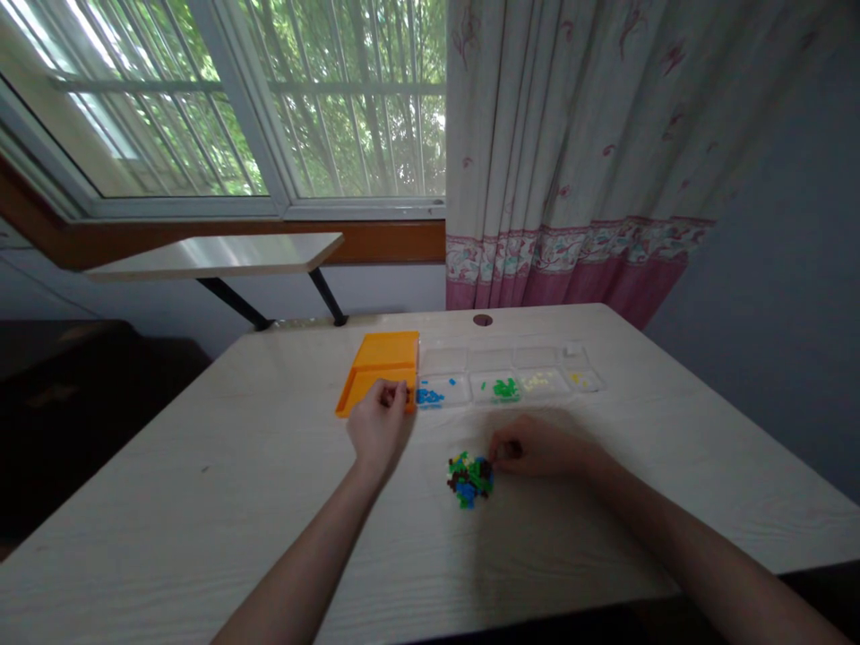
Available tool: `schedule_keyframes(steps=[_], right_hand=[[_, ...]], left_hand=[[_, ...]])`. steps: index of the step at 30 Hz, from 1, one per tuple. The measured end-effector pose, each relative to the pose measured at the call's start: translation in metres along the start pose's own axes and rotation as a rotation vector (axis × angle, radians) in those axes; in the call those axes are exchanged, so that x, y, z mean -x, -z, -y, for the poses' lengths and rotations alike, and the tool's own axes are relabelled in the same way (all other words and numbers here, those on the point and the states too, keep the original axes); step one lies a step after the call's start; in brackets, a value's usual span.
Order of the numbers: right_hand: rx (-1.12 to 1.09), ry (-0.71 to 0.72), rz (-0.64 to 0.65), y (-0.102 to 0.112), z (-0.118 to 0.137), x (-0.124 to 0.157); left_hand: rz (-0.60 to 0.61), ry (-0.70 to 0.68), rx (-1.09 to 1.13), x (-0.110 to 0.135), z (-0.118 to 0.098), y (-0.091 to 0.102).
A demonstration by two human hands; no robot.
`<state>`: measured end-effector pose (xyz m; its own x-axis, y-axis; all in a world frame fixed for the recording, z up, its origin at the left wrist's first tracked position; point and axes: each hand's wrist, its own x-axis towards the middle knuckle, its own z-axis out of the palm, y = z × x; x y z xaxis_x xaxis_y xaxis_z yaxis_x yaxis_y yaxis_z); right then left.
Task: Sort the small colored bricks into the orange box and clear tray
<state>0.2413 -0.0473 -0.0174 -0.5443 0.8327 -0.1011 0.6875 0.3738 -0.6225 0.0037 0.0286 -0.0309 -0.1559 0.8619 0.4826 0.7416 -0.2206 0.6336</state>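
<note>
My left hand (380, 423) is over the front half of an open orange case (359, 383), its fingers closed in a pinch. Dark brown bits show beside its fingertips; whether they are held or lie in the case I cannot tell. At the right edge of a mixed pile of small plastic bricks (465, 488), green, blue, dark brown and pale yellow, my right hand (530, 445) has thumb and finger pinched together. What is between them is too small to make out.
Right of the orange case stand open clear cases in a row, with blue pieces (430, 397), green pieces (505, 389), pale yellow pieces (536, 383) and yellow pieces (576, 379). A raised shelf (235, 255) stands at the table's back left. A cable hole (482, 320) lies near the back edge.
</note>
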Motion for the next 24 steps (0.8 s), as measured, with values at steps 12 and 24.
schedule_keyframes(steps=[12, 24], right_hand=[[0.063, -0.017, -0.411, -0.007, -0.007, -0.009], [0.483, 0.403, -0.796, -0.022, -0.009, -0.017]], left_hand=[[0.668, -0.367, 0.337, 0.027, -0.016, -0.008], [0.793, -0.246, 0.488, 0.036, -0.026, -0.014]])
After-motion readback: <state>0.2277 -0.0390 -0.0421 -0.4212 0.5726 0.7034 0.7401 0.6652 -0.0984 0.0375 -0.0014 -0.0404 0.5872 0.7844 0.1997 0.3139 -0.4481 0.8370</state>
